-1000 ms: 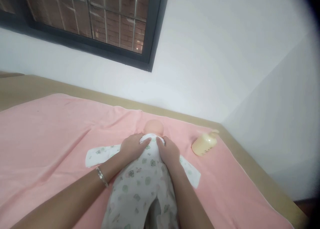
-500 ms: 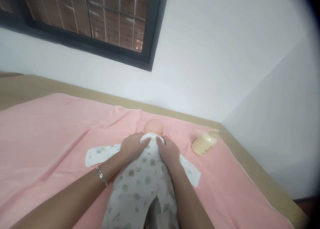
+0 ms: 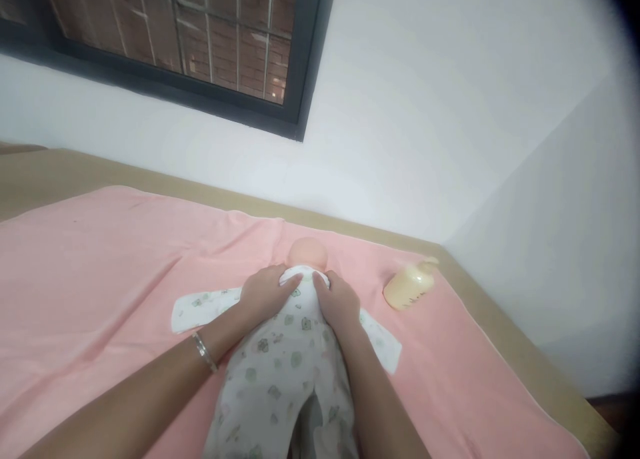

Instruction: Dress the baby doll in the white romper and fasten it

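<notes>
A baby doll [image 3: 308,251] lies on its back on the pink cloth, only the rounded top of its head showing past the collar. It is covered by a white baby garment [image 3: 280,359] printed with small green and grey figures, its sleeves spread out to both sides. My left hand [image 3: 266,291] grips the garment at the left of the neckline, thumb on top. On the right of the neckline my right hand [image 3: 337,302] holds the fabric the same way. The fingers of both hands are partly hidden underneath. A silver bracelet [image 3: 204,352] circles my left wrist.
A pale yellow pump bottle [image 3: 409,287] lies tilted on the pink cloth [image 3: 125,259] to the right. Beyond the cloth runs a tan surface edge [image 3: 350,227], then a white wall [image 3: 400,112]. A dark-framed barred window [image 3: 300,112] is at upper left.
</notes>
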A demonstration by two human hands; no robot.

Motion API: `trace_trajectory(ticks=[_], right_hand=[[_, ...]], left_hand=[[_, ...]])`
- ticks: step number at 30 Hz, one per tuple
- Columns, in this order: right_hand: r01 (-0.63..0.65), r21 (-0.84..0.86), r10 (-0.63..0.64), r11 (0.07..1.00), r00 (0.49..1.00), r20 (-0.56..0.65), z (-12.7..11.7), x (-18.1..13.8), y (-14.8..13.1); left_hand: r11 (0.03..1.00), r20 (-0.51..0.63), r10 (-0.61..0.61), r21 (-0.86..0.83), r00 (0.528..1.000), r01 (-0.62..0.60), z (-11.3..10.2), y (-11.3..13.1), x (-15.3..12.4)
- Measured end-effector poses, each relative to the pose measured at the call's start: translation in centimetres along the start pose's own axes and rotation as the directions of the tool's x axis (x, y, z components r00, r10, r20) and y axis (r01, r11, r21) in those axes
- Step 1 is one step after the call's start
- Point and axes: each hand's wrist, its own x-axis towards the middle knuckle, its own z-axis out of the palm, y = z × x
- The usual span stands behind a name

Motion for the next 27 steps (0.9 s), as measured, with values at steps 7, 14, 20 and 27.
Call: trace_trajectory(ticks=[7,14,20,27], right_hand=[[-0.01,0.006,0.01,1.0,1.0,0.0,0.0,0.0,0.0],[-0.008,-0.019,0.008,1.0,1.0,0.015,0.0,0.0,0.0],[0.057,-0.177,-0.039,0.983,0.994,0.1,-1.4,-0.6,-1.0],[0.206,-0.247,-0.187,0.947,0.977,0.1,-4.0,-3.5,-3.7]], left_hand=[[1.0,-0.001,0.006,-0.016,1.0,-0.006,0.0,0.0,0.1],[1.0,0.002,0.001,-0.02,1.0,-0.001,-0.1,0.1,0.0],[1.0,0.004,-0.001,-0.008,1.0,0.001,-0.1,0.2,-0.1],[1.0,0.022,-0.001,0.028,1.0,0.0,-0.4,0.5,-0.2]])
